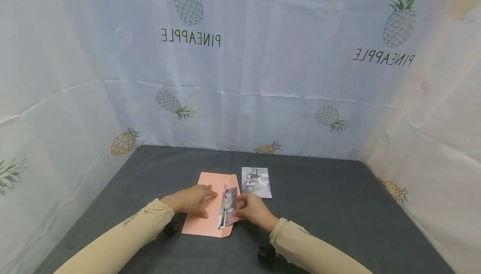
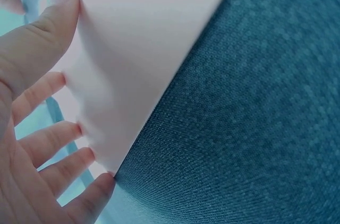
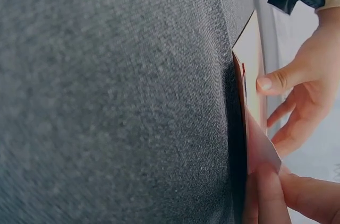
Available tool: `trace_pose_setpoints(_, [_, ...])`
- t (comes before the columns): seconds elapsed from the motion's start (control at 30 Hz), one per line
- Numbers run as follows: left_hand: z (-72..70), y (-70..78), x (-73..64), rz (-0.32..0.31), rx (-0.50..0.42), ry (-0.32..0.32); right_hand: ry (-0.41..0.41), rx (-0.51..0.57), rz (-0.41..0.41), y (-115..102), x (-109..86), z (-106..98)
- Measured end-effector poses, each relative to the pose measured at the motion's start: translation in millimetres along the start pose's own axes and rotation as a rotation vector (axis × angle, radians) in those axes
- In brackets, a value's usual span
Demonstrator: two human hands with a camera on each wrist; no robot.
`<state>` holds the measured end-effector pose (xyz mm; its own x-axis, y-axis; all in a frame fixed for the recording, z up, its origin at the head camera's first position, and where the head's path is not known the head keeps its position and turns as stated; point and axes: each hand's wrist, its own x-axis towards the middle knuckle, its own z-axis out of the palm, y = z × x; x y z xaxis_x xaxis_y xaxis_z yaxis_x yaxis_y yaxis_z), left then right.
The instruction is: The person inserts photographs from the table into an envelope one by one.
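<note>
A salmon-coloured envelope (image 1: pixel 199 224) lies flat on the dark table. My left hand (image 1: pixel 191 201) rests spread on its left part; in the left wrist view the straight fingers (image 2: pixel 53 173) touch the pale paper. Over the envelope's right side lie photo prints (image 1: pixel 231 205), slightly fanned, one showing grey and another with pink and green. At their right edge, my right hand (image 1: pixel 256 211) pinches a print between thumb and fingers. The right wrist view shows the held print's corner (image 3: pixel 260 147) bent up from the envelope.
Another photo print (image 1: pixel 257 183), with a pale furry animal, lies just beyond the right hand. The dark cloth-covered table (image 1: pixel 319 207) meets a white pineapple-print curtain (image 1: pixel 240 123) at the back and sides. Black wrist devices (image 1: pixel 267 254) hang below the sleeves.
</note>
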<state>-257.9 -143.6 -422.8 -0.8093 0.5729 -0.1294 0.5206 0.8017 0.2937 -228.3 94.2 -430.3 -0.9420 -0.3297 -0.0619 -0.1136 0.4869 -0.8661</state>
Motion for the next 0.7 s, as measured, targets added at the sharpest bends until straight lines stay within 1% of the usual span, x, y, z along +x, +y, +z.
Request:
trace_pose_setpoints(0.27, [1.0,0.4,-0.4,0.022,-0.003,0.017,-0.042,-0.003,0.041,-2.8,0.5,-0.6])
trace_pose_setpoints(0.5, [1.0,-1.1,-0.7,0.026,0.002,0.019,-0.043,-0.037,0.065,-5.8,2.2,1.4])
trace_pose_setpoints(0.7, [1.0,-1.5,-0.4,0.021,-0.004,0.016,-0.035,-0.011,0.075,-7.9,5.1,6.0])
